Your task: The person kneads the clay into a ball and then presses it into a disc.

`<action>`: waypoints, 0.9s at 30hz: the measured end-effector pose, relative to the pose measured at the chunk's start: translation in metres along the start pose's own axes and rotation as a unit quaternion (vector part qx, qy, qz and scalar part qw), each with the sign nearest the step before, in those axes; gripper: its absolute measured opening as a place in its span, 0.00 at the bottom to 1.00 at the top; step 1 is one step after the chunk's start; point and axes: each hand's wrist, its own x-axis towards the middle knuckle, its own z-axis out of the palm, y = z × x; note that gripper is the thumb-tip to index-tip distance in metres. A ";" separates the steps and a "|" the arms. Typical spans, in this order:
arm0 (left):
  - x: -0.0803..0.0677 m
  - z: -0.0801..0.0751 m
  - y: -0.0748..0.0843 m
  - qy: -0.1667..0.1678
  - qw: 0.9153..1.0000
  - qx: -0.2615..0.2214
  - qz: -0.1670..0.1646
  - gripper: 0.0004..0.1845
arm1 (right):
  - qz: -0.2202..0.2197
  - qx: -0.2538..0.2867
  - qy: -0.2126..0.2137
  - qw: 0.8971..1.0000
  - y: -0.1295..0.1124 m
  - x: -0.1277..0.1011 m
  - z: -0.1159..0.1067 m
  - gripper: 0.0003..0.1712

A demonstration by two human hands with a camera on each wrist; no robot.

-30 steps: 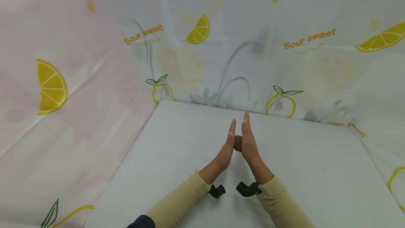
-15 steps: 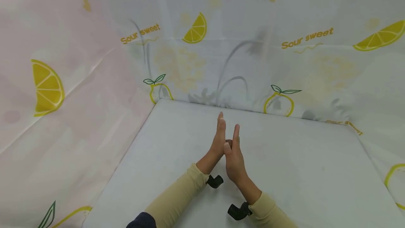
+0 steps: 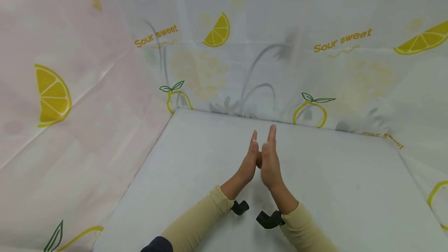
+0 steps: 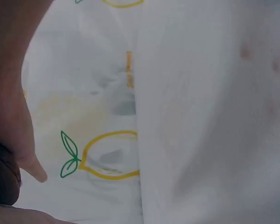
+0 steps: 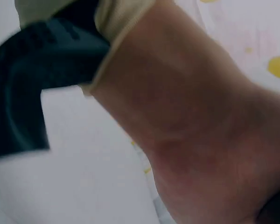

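Both palms stand upright approx mid-table, nearer the back edge than the front; left hand (image 3: pixel 249 163) and right hand (image 3: pixel 270 162) have fingers straight, pressing a small brown lump (image 3: pixel 259 159) between them, no curl round it. To do this rolling well, I'd judge: keep palms flat & parallel, even light pressure, short strokes so the lump doesn't slip out the bottom onto the table (image 3: pixel 350 189). Count: 1 lump, 2 hands, 2 tan sleeves (image 3: pixel 196 224), 2 black wrist cams (image 3: pixel 268 219); lemon-print sheet (image 3: pixel 315 69) behind.
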 end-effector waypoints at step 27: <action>0.013 -0.010 0.026 0.039 0.997 0.049 0.041 0.56 | 0.001 0.000 -0.015 1.000 0.022 -0.030 0.018 0.37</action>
